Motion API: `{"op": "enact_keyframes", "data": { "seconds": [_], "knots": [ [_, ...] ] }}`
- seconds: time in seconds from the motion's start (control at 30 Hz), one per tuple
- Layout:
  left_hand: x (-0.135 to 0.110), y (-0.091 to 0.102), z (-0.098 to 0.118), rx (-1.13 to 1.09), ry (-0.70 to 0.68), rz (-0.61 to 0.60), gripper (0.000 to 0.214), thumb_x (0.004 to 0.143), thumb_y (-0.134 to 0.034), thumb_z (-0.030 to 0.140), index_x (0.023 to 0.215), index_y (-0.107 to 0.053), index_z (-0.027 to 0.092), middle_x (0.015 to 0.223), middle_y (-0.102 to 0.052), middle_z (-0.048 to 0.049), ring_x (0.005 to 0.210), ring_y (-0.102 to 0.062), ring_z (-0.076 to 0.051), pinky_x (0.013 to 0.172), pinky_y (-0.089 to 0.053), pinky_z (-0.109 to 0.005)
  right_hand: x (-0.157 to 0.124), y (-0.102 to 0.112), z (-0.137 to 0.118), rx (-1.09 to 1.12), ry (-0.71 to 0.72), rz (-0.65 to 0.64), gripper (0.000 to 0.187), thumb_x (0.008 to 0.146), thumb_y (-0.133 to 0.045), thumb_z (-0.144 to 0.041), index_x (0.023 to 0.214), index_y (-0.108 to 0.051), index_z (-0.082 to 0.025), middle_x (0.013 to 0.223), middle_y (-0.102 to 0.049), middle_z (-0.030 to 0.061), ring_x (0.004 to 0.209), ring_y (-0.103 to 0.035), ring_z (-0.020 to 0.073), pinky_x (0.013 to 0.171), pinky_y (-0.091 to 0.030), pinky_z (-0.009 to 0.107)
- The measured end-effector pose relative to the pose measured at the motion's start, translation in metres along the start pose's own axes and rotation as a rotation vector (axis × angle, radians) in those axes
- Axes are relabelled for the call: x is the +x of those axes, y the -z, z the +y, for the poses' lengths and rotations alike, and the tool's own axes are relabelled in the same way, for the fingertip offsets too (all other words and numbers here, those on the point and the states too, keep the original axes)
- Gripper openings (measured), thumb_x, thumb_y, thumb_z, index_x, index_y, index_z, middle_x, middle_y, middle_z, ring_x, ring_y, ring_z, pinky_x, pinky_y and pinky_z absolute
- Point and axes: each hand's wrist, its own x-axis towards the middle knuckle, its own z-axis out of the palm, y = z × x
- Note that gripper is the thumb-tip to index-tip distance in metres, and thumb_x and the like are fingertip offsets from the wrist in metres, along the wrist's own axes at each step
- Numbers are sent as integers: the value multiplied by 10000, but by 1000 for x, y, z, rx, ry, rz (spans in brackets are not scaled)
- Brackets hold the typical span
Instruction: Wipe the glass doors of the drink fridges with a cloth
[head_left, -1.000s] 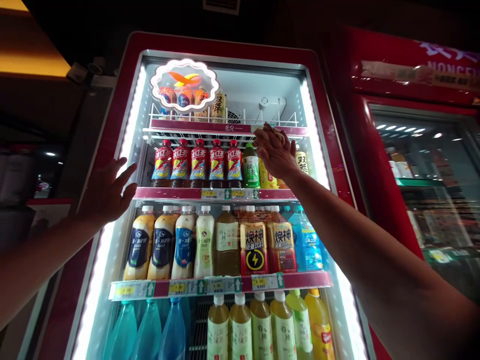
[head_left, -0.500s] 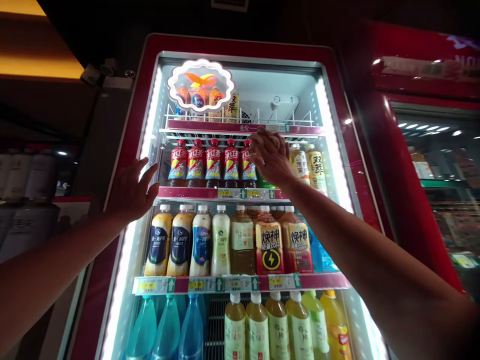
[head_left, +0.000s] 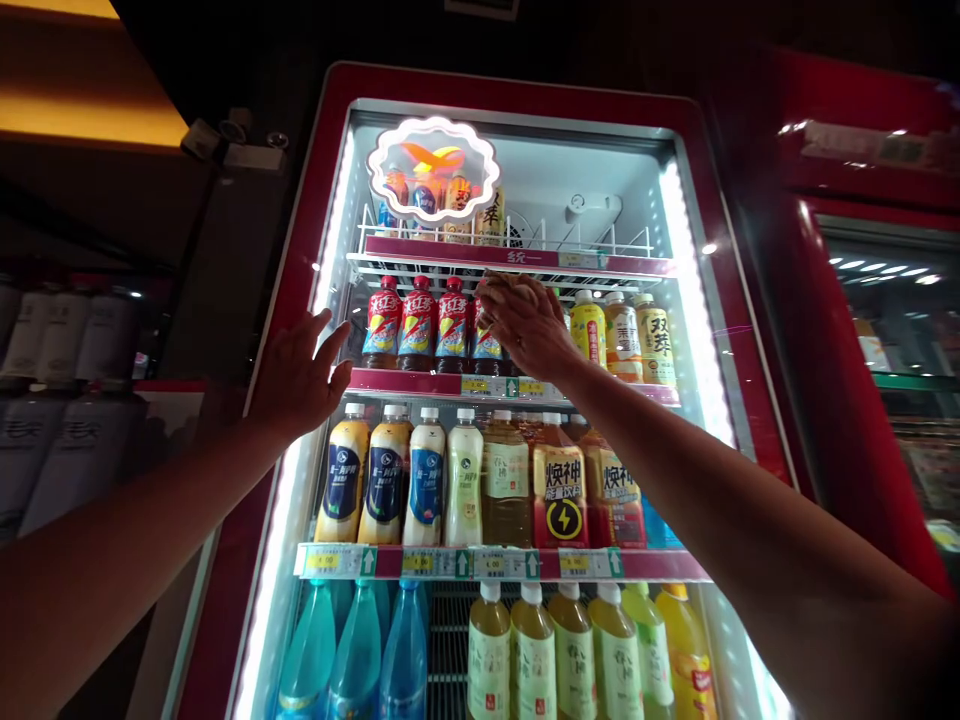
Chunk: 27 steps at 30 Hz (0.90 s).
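In front of me stands a red-framed drinks fridge with a glass door [head_left: 626, 220]. My right hand [head_left: 532, 330] is held against the glass at the height of the second shelf, its fingers over a crumpled brownish cloth [head_left: 496, 284] that shows only in part. Behind that hand, some of the red-capped bottles [head_left: 452, 325] are hidden. My left hand [head_left: 300, 372] is raised by the door's left side with fingers spread and nothing in it. Whether it touches the frame [head_left: 309, 200], I cannot tell.
A glowing scalloped sign [head_left: 433, 168] sits at the door's upper left. Shelves of bottled drinks [head_left: 427, 480] fill the fridge. Another red fridge [head_left: 795, 290] stands at the right, and pale bottles [head_left: 82, 440] are stacked at the left.
My right hand has moved left across the glass with the cloth, uncovering a yellow bottle and covering red-capped ones. The whole view has shifted slightly; my left hand keeps its place by the frame.
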Motion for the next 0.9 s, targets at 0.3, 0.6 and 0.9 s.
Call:
{"op": "enact_keyframes", "data": {
  "seconds": [0.3,0.6,0.9],
  "knots": [
    [-1,1,-1,-47,15,-23,547,1016,-375,477,1520,-460,284,1679,-383,-85,1552,-333,-378,1256,-235,-627,32,-6,-20,-12,-56,43,603,1062,-214,-538,1596,-429,-359,1691,-367,-74,1603,-170,326,1305,-160,607],
    [-5,2,-5,-44,-30,57,742,1005,-400,496,1660,-194,215,1700,-300,-164,1571,-288,-376,1272,-259,-576,58,-18,-39,52,-110,79,662,1056,-244,-515,1674,-254,-278,1703,-351,17,1586,-221,348,1281,-200,623],
    [-9,7,-11,-24,-22,-33,593,1031,-342,463,1570,-423,229,1653,-407,-152,1548,-349,-346,1255,-284,-582,78,-26,-65,55,21,59,567,1061,-249,-537,1527,-522,-363,1643,-451,-64,1571,-265,307,1305,-192,607]
  ]
}}
